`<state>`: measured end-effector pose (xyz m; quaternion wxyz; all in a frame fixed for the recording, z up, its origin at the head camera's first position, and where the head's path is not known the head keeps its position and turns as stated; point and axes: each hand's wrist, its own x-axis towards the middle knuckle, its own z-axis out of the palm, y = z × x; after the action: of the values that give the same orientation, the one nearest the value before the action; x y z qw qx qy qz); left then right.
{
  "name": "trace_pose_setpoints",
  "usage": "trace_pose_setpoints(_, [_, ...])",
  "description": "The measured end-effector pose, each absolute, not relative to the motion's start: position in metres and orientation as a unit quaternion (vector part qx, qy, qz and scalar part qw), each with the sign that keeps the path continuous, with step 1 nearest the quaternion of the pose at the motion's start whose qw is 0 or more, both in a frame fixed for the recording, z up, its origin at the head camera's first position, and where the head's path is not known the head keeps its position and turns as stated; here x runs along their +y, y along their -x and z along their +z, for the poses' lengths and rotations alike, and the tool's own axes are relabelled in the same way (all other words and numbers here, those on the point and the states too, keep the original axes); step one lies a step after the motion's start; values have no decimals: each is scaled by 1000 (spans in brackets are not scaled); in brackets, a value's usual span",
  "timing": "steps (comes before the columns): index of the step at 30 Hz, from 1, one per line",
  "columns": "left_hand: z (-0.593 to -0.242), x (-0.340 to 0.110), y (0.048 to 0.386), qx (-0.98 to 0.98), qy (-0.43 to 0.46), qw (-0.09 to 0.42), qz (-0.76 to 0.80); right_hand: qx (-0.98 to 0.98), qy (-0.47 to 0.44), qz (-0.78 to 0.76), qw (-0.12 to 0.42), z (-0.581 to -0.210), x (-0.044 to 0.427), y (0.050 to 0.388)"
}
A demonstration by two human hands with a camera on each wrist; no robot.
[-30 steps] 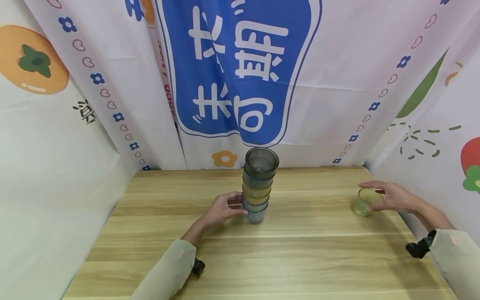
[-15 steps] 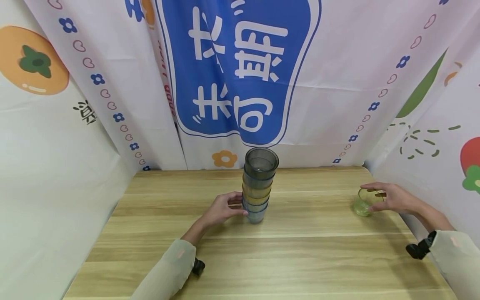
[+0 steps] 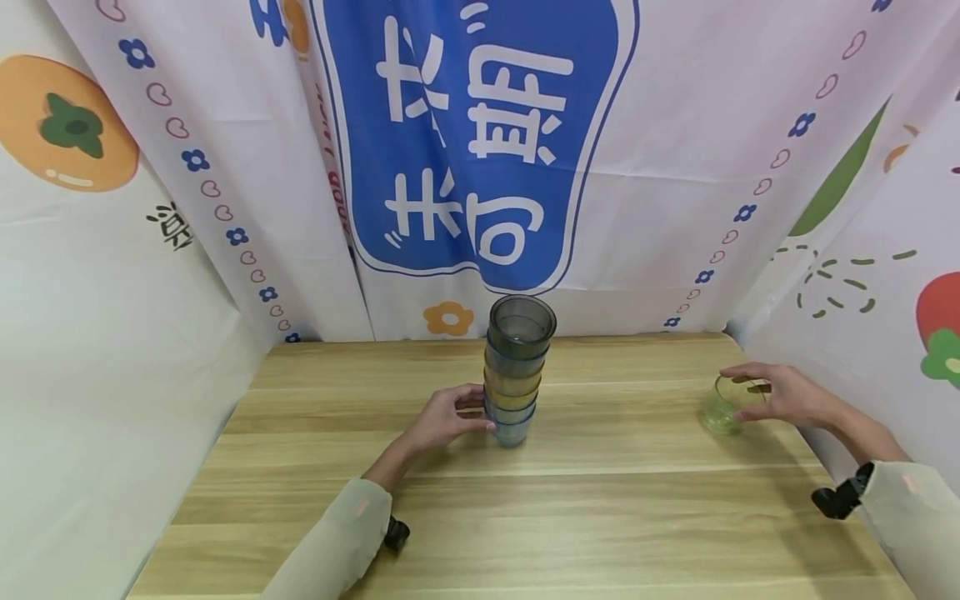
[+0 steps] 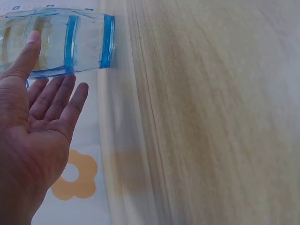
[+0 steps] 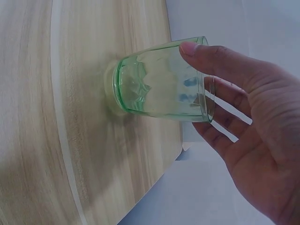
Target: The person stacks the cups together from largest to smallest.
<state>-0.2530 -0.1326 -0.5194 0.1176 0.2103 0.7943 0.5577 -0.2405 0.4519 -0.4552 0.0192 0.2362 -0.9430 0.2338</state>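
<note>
A tall stack of nested clear glasses point(image 3: 513, 379), smoky grey on top with amber and bluish ones below, stands upright mid-table. From its left side my left hand point(image 3: 444, 421) loosely holds the lower part; in the left wrist view the thumb point(image 4: 29, 52) lies along the near side and the fingertips reach the far side. Over at the right, my right hand point(image 3: 783, 396) holds a single pale green glass point(image 5: 159, 84) near its rim, thumb on one side and fingers on the other. That glass is upright, its base at the tabletop.
The wooden table point(image 3: 585, 533) has a printed cloth point(image 3: 637, 242) hanging behind it and further cloth at both sides. The table's right edge runs close beside my right forearm. Black straps with small devices point(image 3: 842, 496) sit at both wrists.
The green glass appears shifted very slightly left, while the view itself turns a little. Both hands keep about the same place, and the stack stands as before.
</note>
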Motion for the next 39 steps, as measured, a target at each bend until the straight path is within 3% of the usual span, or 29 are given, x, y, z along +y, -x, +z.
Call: trace_pose_setpoints(39, [-519, -133, 253, 798, -210, 113, 554, -936, -246, 243, 69, -419, 416, 238])
